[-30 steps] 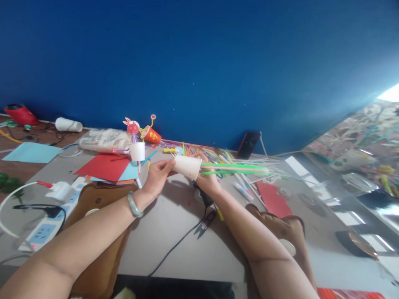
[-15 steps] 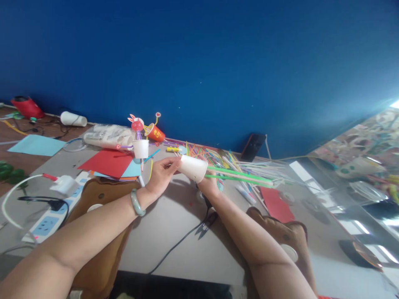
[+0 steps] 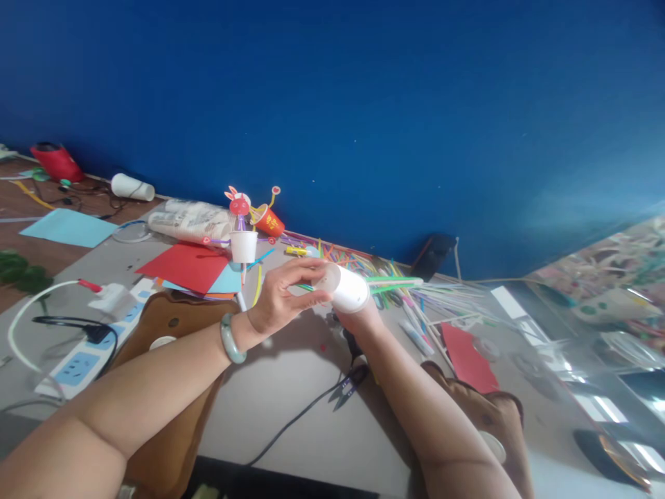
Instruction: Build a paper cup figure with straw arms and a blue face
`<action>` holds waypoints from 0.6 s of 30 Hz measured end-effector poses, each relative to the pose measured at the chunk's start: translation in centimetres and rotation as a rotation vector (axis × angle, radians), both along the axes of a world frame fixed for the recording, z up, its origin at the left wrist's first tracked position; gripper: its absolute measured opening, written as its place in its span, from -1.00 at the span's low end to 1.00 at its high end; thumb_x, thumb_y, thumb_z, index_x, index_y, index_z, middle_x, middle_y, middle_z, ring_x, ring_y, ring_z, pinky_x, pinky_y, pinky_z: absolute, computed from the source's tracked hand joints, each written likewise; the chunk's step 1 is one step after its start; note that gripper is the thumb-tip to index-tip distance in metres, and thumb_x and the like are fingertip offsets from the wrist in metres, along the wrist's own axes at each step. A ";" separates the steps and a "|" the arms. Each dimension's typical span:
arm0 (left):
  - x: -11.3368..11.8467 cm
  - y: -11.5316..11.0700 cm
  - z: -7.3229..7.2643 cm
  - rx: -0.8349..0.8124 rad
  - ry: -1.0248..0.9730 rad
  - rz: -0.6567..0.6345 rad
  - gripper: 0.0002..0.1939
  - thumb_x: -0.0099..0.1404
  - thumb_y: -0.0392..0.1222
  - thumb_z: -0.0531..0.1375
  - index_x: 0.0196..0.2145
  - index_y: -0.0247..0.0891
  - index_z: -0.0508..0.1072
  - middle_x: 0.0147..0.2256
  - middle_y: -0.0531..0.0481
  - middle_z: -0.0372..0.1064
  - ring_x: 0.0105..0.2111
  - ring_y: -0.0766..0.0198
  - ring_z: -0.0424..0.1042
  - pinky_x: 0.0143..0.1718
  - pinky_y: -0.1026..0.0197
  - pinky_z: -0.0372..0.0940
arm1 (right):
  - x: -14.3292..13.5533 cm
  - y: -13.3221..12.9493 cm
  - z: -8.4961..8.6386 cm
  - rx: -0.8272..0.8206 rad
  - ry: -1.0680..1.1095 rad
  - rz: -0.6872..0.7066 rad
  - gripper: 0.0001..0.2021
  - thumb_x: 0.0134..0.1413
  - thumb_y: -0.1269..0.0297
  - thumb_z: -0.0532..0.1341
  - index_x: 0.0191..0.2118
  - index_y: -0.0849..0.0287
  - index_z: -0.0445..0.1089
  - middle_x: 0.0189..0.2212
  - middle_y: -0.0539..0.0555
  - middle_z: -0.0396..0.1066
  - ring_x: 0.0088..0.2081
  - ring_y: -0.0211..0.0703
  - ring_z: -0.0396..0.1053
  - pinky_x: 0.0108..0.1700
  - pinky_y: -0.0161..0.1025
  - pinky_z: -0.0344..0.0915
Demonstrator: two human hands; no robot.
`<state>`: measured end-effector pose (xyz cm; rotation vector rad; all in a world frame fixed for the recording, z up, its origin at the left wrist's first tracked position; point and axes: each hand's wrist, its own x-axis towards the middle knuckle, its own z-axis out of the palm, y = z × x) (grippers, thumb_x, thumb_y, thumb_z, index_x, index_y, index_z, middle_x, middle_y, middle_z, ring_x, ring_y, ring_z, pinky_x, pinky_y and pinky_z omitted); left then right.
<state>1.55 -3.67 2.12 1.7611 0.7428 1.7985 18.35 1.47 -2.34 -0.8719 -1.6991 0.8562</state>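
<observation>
Paper cup [image 3: 352, 288], white and tipped on its side, is held up just right of the frame's middle. Green straws [image 3: 397, 283] reach away to the right from behind it. The right hand [image 3: 362, 317] is under and behind the cup and appears clamped around it, though its fingers are hidden. The left hand [image 3: 291, 292] brings thumb and fingertips, set apart, to opposite sides of the cup's left end; whether that grip presses, I cannot tell. The step in hand seems to be fitting straws to the cup; the next move probably calls for a steady right hand and careful left fingertips.

On the tabletop [image 3: 280, 409], snips [image 3: 345, 392] and a black cord [image 3: 296, 420] lie below the hands, lower centre. Loose straws [image 3: 353, 259] crowd behind the cup and could tangle with the green ones. A rabbit-faced cup figure [image 3: 244, 247] stands left of centre, near red paper [image 3: 181, 267].
</observation>
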 end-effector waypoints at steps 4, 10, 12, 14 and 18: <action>0.3 0.0 -0.2 -0.007 -0.035 0.001 -0.70 0.13 -0.10 0.44 -0.19 -0.25 0.62 -0.07 -0.19 0.57 -0.06 0.11 0.56 -0.13 0.11 0.55 | 0.9 0.1 0.1 -0.199 0.166 0.114 -0.48 0.05 -0.19 0.28 0.00 0.08 0.50 0.00 0.17 0.55 0.04 0.13 0.51 0.08 0.10 0.48; 0.5 0.1 -0.6 0.047 -0.057 0.011 -0.67 0.10 -0.08 0.46 -0.20 -0.27 0.62 -0.10 -0.19 0.58 -0.10 0.12 0.59 -0.18 0.16 0.58 | 0.8 -0.6 0.2 -0.426 0.403 0.135 -0.46 -0.16 -0.15 0.43 -0.08 0.05 0.53 -0.01 0.11 0.56 0.07 0.13 0.49 0.17 0.07 0.41; 0.4 0.1 -0.7 0.057 -0.050 0.012 -0.68 0.11 -0.09 0.45 -0.19 -0.26 0.63 -0.09 -0.20 0.58 -0.09 0.12 0.59 -0.17 0.15 0.57 | 0.6 -0.9 0.6 -0.434 0.420 0.151 -0.48 -0.17 -0.12 0.45 -0.08 0.04 0.53 0.02 0.10 0.55 0.10 0.13 0.47 0.21 0.08 0.37; 0.3 0.1 -0.8 0.058 -0.032 0.016 -0.69 0.12 -0.09 0.44 -0.18 -0.25 0.63 -0.07 -0.20 0.58 -0.07 0.09 0.58 -0.13 0.11 0.56 | 0.4 -1.4 1.0 -0.450 0.411 0.189 -0.51 -0.13 -0.06 0.45 -0.05 0.03 0.53 0.08 0.09 0.52 0.16 0.12 0.42 0.25 0.08 0.33; 0.0 0.1 -0.8 0.029 0.007 0.015 -0.79 0.16 -0.09 0.42 -0.28 -0.24 0.63 -0.09 -0.19 0.59 -0.06 0.07 0.58 -0.03 0.04 0.51 | 0.3 -2.1 1.6 -0.444 0.434 0.236 -0.48 -0.15 -0.04 0.47 -0.02 0.00 0.53 0.10 0.06 0.51 0.19 0.14 0.40 0.29 0.11 0.29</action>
